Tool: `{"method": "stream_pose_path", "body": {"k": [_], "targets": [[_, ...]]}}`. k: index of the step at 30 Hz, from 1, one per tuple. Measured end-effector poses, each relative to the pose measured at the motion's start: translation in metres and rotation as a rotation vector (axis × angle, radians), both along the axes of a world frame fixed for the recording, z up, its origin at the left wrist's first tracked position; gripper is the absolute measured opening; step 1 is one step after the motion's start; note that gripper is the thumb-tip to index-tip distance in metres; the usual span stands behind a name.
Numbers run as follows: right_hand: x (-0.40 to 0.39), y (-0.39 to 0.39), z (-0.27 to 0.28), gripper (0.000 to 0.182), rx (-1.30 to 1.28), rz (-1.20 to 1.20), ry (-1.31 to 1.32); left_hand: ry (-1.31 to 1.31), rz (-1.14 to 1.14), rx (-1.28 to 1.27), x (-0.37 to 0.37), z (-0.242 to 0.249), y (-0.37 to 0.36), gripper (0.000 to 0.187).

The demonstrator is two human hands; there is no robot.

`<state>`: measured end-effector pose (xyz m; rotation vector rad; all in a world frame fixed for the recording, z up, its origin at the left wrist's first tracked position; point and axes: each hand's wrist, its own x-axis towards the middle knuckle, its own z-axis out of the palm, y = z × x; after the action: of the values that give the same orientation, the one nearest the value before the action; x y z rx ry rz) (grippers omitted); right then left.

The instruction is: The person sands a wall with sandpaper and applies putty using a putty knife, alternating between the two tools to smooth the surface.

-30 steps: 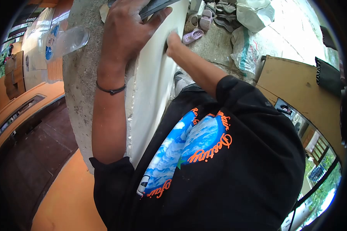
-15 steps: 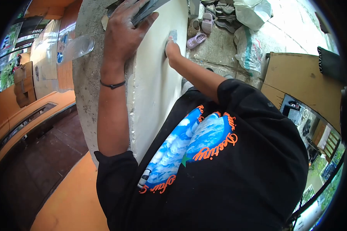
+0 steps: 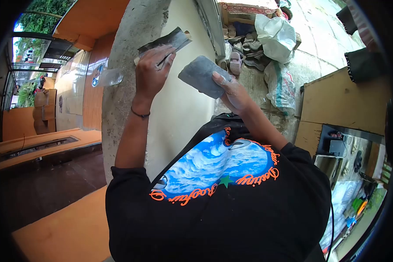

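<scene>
My left hand [image 3: 153, 70] is closed on a dark, flat, blade-like piece [image 3: 172, 40] with tan bits at its ends, above the top of the wall. In my right hand [image 3: 235, 94] is a grey flat scraper-like sheet [image 3: 203, 75], thumb on its upper face and the other fingers mostly hidden beneath. Pale residue marks this thumb and palm. The sheet is held up in front of the wall's smooth white face [image 3: 174, 105]. A small gap separates the two held pieces.
A clear plastic cup [image 3: 109, 77] lies on the rough concrete wall top [image 3: 122, 105]. Beyond the wall are several shoes [image 3: 249, 48], a white bag [image 3: 275, 37] and a printed sack [image 3: 280, 89]. A brown board [image 3: 345, 105] stands at right.
My right hand has come up from the wall's white face, bringing the grey sheet nearer my left hand. My left hand has moved lower and slightly right in view, still holding the dark piece.
</scene>
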<state>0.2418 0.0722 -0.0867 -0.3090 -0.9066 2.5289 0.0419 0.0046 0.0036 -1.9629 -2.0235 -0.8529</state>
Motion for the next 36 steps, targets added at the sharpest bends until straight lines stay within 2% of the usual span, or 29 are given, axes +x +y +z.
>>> {"method": "stream_pose_path", "body": {"k": [5, 7, 9, 11, 14, 18, 20, 21, 23, 24, 25, 27, 28, 30, 31, 32, 33, 35, 36], "targets": [[0.019, 0.006, 0.013, 0.059, 0.063, -0.086, -0.017, -0.036, 0.098, 0.029, -0.004, -0.002, -0.002, 0.015], [0.021, 0.004, 0.013, 0.058, 0.071, -0.106, -0.033, 0.113, 0.146, 0.151, -0.008, -0.001, -0.002, 0.016], [0.024, 0.003, 0.009, 0.058, 0.089, -0.081, -0.046, 0.162, 0.18, 0.16, -0.004, 0.001, -0.002, 0.018], [0.026, 0.001, 0.002, 0.057, 0.105, -0.056, -0.061, 0.431, 0.325, 0.233, -0.001, 0.001, 0.002, 0.017], [0.028, 0.001, 0.002, 0.057, 0.154, 0.022, -0.088, 0.41, 0.426, 0.193, -0.009, 0.0, -0.001, 0.018], [0.03, -0.001, 0.008, 0.054, 0.101, -0.024, -0.088, 0.291, 0.414, 0.228, -0.007, -0.001, -0.008, 0.018], [0.028, 0.002, -0.003, 0.052, 0.036, -0.069, -0.067, 0.083, 0.261, 0.289, -0.003, -0.001, -0.008, 0.014], [0.026, 0.003, -0.006, 0.052, 0.048, -0.071, -0.061, 0.086, 0.259, 0.302, -0.002, 0.002, -0.007, 0.014], [0.026, 0.005, -0.013, 0.051, 0.002, -0.161, -0.149, -0.237, 0.151, 0.387, 0.002, 0.004, -0.004, 0.017], [0.027, 0.008, -0.01, 0.053, 0.047, -0.186, -0.156, -0.295, 0.137, 0.4, 0.002, 0.005, -0.003, 0.025], [0.029, 0.011, -0.007, 0.053, 0.057, -0.196, -0.151, -0.293, 0.126, 0.41, -0.002, 0.003, 0.0, 0.025], [0.036, 0.014, 0.004, 0.065, 0.214, -0.197, -0.042, -1.111, 0.027, 0.154, -0.007, -0.004, -0.003, 0.025], [0.037, 0.013, 0.006, 0.065, 0.217, -0.193, -0.05, -1.119, 0.029, 0.158, -0.007, -0.006, -0.006, 0.025], [0.038, 0.015, 0.013, 0.071, 0.382, -0.235, -0.091, -1.384, -0.14, -0.03, -0.002, -0.005, -0.006, 0.024], [0.039, 0.016, 0.02, 0.074, 0.472, -0.258, -0.108, -1.391, -0.15, -0.018, 0.002, -0.003, -0.006, 0.024], [0.042, 0.015, 0.029, 0.066, 0.451, -0.205, -0.078, -1.389, -0.183, -0.107, 0.006, -0.001, -0.007, 0.026], [0.041, 0.016, 0.025, 0.066, 0.465, -0.2, -0.084, -1.383, -0.213, -0.196, 0.01, 0.001, -0.009, 0.028], [0.035, 0.017, 0.013, 0.053, 0.277, -0.018, -0.068, -1.384, -0.216, -0.228, 0.016, 0.002, -0.013, 0.033], [0.033, 0.009, 0.022, 0.038, 0.222, 0.006, -0.016, -1.206, -0.187, -0.3, 0.021, 0.005, -0.015, 0.035]]}}
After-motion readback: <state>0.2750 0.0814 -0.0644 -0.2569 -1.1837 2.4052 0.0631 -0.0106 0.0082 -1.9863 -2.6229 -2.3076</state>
